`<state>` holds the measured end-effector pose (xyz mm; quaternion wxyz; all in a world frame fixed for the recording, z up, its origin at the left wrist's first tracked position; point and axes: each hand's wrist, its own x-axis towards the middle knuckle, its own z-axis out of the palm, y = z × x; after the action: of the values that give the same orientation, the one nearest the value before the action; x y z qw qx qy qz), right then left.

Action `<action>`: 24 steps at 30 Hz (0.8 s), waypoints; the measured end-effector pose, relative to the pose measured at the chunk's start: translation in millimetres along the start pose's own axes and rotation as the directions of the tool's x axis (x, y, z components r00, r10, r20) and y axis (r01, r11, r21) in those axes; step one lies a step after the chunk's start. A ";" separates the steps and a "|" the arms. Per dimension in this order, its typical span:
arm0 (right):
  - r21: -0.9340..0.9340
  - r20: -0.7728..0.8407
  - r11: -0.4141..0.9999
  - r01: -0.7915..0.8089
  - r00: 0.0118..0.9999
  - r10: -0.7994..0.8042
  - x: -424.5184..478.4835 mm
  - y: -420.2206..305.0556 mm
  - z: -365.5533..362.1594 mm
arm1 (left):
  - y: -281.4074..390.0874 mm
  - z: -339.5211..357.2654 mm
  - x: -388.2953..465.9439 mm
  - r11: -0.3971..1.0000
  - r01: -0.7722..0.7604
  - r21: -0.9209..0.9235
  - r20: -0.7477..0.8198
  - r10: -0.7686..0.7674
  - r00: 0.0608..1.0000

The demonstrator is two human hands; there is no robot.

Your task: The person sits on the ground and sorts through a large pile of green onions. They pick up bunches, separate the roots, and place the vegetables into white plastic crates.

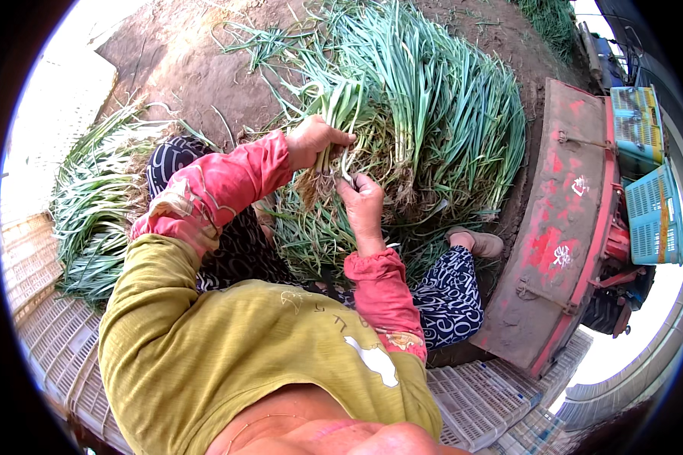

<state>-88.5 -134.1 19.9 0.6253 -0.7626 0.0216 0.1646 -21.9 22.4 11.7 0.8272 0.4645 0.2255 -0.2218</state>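
Observation:
My left hand (313,142) grips a small bunch of green onion or garlic stalks (338,105), with leaves pointing away from me and brown roots (312,185) hanging below the fist. Close beside it, my right hand (364,202) pinches the pale root end of a single stalk (346,165) between thumb and forefinger. That stalk's upper part runs up past my left thumb. Just beyond both hands lies a large heap of the same stalks (432,102), roots toward me. Trimmed-looking leaves and stems (313,239) litter the ground between my legs.
To my left lies another pile of stalks (99,210). Plastic crates (68,341) stand behind it, and more crates (478,398) sit at lower right. A muddy red metal panel of a vehicle (546,227) rises at right, with blue baskets (654,216) past it.

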 end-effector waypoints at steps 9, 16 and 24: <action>-0.723 0.241 0.667 0.180 0.971 0.000 -42.5 98.0 -54.3 | 11.9 -11.6 20.7 0.995 -0.053 -0.079 0.000 0.053 0.999; -0.444 -0.442 0.882 -0.160 0.895 -0.060 85.6 100.8 -126.3 | 40.6 -7.9 19.9 0.941 -0.119 -0.317 -0.031 0.115 0.993; -0.708 -0.363 0.625 -0.331 0.928 0.080 129.1 113.1 -164.3 | 56.7 -20.2 28.8 0.890 -0.244 -0.384 -0.096 0.224 0.970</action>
<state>43.3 -294.2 -96.1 0.2150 -0.9610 0.1322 0.1134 30.4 62.0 23.5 0.9183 0.3181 0.2283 -0.0593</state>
